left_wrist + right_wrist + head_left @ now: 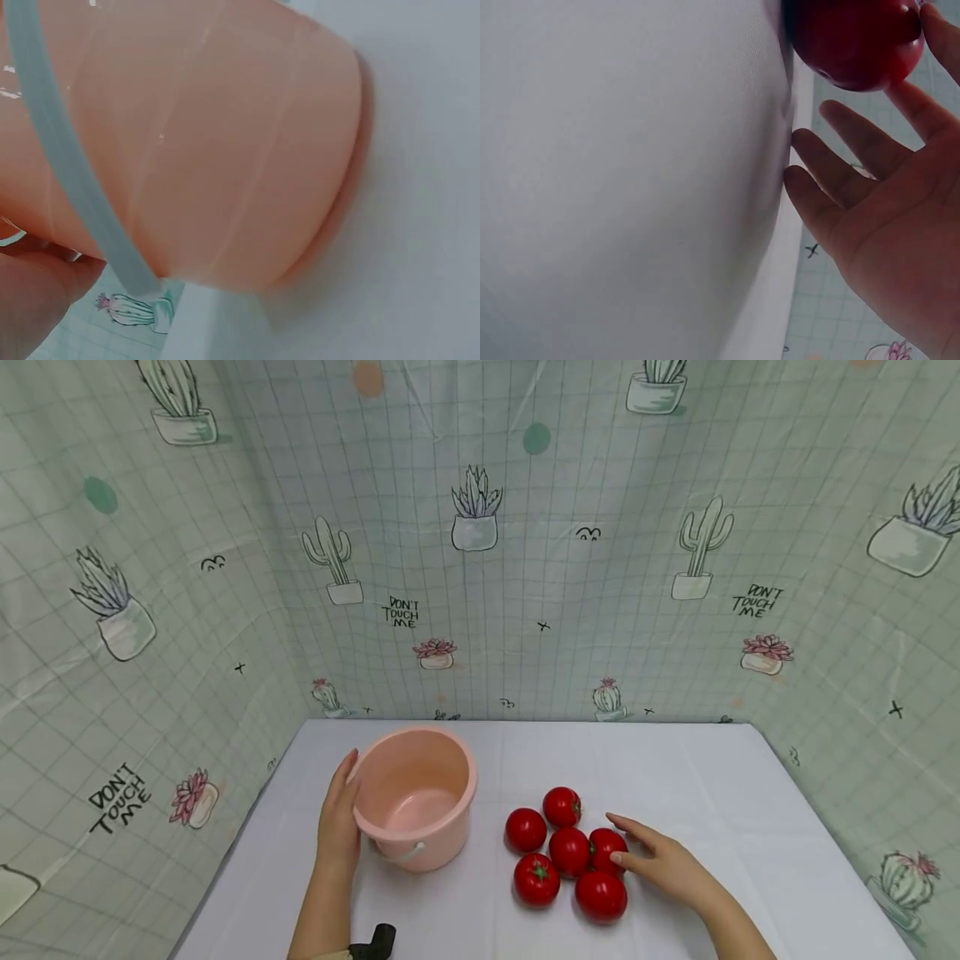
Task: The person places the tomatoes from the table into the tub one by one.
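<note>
A pink bucket point(450, 827) with a pale handle point(71, 161) stands on the white table. My left hand point(339, 822) rests along the bucket's left outer side, its fingers fairly straight and the fingertips at the rim. Part of that hand is hidden behind the bucket in the left wrist view. To the right, several red tomatoes point(568, 852) lie in a close group. My right hand point(671, 868) reaches to the rightmost tomato point(606, 847), thumb and index finger spread around its edge. The other fingers are extended and apart in the right wrist view.
The white tabletop point(675, 768) ends at a cloth backdrop point(510, 593) printed with cacti, which hangs at the back and on both sides. A black strap end point(378, 941) sits at my left wrist.
</note>
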A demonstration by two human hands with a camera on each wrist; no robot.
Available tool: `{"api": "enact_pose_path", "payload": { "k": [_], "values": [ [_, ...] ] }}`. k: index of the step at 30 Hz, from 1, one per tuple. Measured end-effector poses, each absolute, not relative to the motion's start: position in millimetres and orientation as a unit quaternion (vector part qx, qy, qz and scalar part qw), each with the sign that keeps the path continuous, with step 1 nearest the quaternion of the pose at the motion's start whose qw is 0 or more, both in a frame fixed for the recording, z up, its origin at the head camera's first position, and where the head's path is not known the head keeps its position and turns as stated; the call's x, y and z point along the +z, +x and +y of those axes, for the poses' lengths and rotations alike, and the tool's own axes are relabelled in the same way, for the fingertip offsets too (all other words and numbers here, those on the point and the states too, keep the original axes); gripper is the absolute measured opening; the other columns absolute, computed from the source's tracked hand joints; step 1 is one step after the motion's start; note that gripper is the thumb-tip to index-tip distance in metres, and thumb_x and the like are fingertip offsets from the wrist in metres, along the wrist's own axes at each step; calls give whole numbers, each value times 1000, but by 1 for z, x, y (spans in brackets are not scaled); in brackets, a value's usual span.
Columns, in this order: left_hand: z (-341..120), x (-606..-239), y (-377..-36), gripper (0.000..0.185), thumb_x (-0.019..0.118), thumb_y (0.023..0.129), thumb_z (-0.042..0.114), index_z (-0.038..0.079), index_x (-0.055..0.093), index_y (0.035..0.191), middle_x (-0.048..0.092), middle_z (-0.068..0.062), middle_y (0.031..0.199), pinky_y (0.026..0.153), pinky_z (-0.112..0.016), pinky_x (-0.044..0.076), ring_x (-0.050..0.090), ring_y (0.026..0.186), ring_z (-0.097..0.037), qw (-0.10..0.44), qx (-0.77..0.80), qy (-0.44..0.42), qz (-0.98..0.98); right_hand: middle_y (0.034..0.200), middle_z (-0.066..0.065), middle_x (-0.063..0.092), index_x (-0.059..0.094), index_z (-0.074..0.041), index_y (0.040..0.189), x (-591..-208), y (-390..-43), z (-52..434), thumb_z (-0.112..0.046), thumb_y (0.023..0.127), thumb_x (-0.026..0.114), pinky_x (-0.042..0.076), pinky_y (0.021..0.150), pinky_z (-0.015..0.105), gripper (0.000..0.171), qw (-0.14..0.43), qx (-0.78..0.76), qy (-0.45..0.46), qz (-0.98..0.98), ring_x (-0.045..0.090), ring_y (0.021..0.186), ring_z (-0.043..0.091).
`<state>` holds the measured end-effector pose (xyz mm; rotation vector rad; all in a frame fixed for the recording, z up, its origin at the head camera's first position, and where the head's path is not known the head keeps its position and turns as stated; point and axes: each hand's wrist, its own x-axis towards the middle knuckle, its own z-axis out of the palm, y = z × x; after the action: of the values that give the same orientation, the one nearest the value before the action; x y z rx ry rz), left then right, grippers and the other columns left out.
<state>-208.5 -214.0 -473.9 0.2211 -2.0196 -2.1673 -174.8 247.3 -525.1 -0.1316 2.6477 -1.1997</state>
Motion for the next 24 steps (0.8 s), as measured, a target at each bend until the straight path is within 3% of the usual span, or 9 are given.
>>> {"api": "enact_pose_path", "payload": {
  "k": [7, 14, 19, 24],
  "values": [
    [-214, -480, -208, 44, 34, 107, 26, 18, 40, 150, 39, 1, 156, 115, -30, 32, 36, 141, -12, 118, -754, 82, -641, 149, 14, 49, 51, -31, 144, -526, -174, 243, -52, 83, 72, 35, 108, 67, 67, 130, -401, -50, 906, 37, 141, 45],
    [-211, -479, -210, 44, 35, 107, 30, 18, 43, 149, 41, 2, 155, 120, -38, 29, 35, 143, -13, 140, -749, 83, -643, 140, 14, 58, 56, -31, 139, -526, -180, 244, -52, 81, 75, 43, 103, 64, 65, 97, -370, -63, 922, 49, 133, 43],
    [-208, -479, -213, 43, 36, 107, 27, 15, 45, 147, 46, 0, 152, 113, -29, 35, 41, 136, -10, 149, -758, 83, -630, 138, 15, 60, 56, -29, 139, -518, -182, 247, -51, 81, 76, 50, 95, 61, 65, 102, -371, -61, 921, 55, 126, 45],
    [-207, -483, -211, 41, 35, 107, 27, 18, 47, 146, 46, 2, 151, 111, -26, 36, 41, 136, -9, 146, -760, 80, -628, 138, 15, 59, 53, -27, 141, -503, -185, 252, -51, 83, 73, 53, 90, 60, 66, 103, -378, -64, 918, 53, 127, 47]
  ]
}}
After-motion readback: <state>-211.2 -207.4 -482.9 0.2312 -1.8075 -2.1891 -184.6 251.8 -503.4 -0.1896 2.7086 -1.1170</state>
